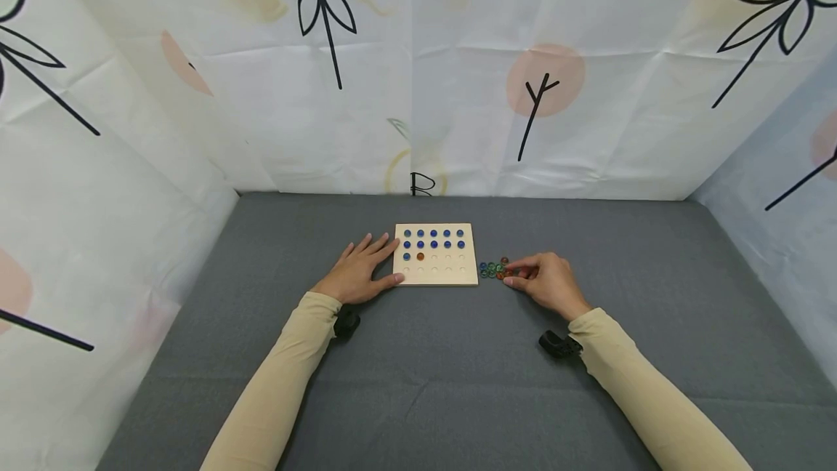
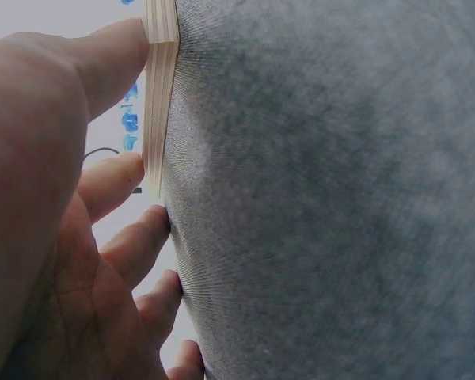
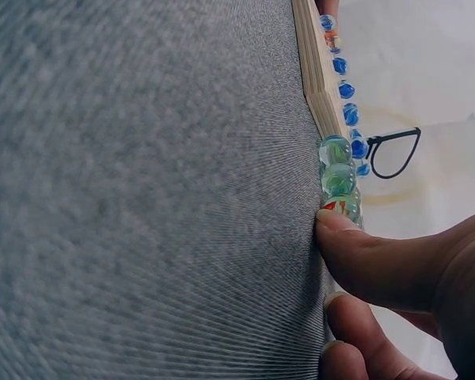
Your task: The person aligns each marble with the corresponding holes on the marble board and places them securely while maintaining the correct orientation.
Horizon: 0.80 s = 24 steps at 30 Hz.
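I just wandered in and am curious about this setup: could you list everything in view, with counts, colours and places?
Flat rectangular wooden board: one, pale, on the cloth between the hands
Round blue glass marbles: eleven, blue, in the board's top three rows
Round orange marble: one, orange, third row
Loose round glass marbles: several, partly hidden; green, blue, orange-brown; right of the board
Woven cloth: one, grey, under everything
Patterned fabric backdrop: white with black line drawings, behind and at both sides
Wrist devices: two, black, one per wrist
Long sleeves: two, beige, on the arms
Left hand: one, at the board's left edge
Right hand: one, at the loose marbles
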Available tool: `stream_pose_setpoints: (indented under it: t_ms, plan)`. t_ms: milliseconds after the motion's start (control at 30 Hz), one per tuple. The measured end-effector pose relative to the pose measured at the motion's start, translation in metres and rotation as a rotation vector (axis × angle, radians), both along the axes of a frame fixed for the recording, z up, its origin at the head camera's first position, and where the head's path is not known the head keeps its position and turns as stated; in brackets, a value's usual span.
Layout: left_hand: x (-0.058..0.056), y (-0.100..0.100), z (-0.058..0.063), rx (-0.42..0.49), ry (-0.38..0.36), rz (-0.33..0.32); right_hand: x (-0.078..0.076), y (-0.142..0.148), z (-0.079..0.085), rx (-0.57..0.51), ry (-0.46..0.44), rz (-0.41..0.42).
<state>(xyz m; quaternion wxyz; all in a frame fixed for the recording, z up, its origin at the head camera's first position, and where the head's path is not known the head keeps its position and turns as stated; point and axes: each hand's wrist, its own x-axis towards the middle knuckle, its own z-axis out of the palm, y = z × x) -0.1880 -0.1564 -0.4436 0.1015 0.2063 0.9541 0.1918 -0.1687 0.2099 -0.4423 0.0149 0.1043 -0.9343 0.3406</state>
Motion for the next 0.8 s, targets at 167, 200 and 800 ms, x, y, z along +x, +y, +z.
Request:
stream_pose_setpoints:
  t_ms: [167,200,800]
  plan:
    - [0.000,0.000,0.001,0.005,-0.003,-0.001,-0.001,0.000,0.001,0.003,-0.011,-0.002]
    - [0.000,0.001,0.001,0.005,-0.006,0.001,-0.001,0.000,0.001,0.005,-0.014,-0.005]
    - [0.000,0.001,0.001,-0.002,-0.011,0.006,0.002,-0.004,0.011,0.016,0.009,-0.026]
